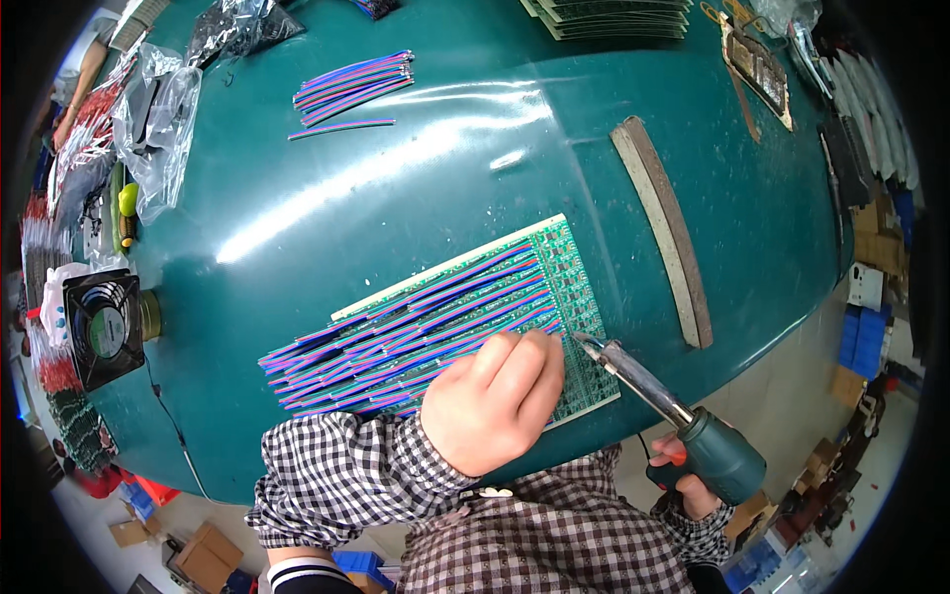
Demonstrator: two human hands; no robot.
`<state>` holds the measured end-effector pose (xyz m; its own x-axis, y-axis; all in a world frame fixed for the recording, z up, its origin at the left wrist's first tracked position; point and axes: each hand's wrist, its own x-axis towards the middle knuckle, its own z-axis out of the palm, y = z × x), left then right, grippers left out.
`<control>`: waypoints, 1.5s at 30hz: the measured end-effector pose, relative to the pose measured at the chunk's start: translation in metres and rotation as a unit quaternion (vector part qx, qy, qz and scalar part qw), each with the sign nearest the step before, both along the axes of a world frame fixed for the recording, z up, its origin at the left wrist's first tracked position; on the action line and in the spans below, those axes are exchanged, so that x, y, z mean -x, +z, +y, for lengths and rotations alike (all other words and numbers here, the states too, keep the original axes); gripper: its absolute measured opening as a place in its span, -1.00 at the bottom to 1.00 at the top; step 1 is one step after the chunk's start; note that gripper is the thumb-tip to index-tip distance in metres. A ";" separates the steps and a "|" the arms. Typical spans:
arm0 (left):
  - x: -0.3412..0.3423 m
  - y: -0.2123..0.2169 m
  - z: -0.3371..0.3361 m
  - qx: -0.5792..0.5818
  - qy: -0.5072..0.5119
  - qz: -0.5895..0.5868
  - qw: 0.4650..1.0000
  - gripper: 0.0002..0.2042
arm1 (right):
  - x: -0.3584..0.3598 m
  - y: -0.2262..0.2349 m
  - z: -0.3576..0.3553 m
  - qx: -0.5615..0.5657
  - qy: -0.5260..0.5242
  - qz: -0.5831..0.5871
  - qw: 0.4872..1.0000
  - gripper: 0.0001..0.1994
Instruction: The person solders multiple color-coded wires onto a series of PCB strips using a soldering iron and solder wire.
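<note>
A green circuit board panel (569,259) lies on the table in front of me, with rows of small parts along its right side. Rows of multicoloured ribbon wires (396,332) in blue, red and black run across it and stick out past its left end. Over the board's near half, my left hand (500,396) is closed in a pinch; its fingertips and whatever is between them are hidden. My right hand (688,485) grips the green handle of a soldering gun (658,391) with a red trigger. The gun's tip is at the board, just right of my left fingertips.
Loose ribbon wires (354,87) lie at the back. A curved grey-brown bar (665,233) lies to the right. A black fan (104,327) stands at the left edge, plastic bags (158,129) behind it. A stack of boards (609,18) and a dirty metal tray (757,69) sit at the far side.
</note>
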<state>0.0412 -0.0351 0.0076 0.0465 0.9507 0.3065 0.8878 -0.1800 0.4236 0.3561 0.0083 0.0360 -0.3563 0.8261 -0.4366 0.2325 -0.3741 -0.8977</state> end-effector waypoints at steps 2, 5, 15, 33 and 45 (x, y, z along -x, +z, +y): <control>0.000 -0.001 0.000 -0.001 0.003 -0.005 1.000 -0.58 | 0.007 0.002 0.003 -0.007 0.002 -0.006 1.000 -0.23; 0.000 -0.001 0.001 0.000 0.002 -0.006 1.000 -0.58 | 0.014 0.003 0.005 -0.035 0.013 -0.026 0.999 -0.26; 0.000 0.000 0.001 0.001 0.007 -0.006 1.000 -0.60 | 0.019 0.004 0.004 -0.066 0.014 -0.059 0.996 -0.34; -0.001 0.001 0.001 0.006 0.009 -0.013 1.000 -0.61 | 0.013 0.002 0.000 -0.067 0.010 -0.037 0.997 -0.27; -0.002 0.000 0.001 -0.006 0.012 -0.006 1.000 -0.61 | 0.027 0.016 0.003 -0.164 0.056 -0.119 0.978 -0.41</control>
<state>0.0427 -0.0337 0.0073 0.0204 0.9479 0.3178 0.8863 -0.1643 0.4330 0.3291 0.0111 0.0522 -0.3730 0.8970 -0.2373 0.4734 -0.0360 -0.8801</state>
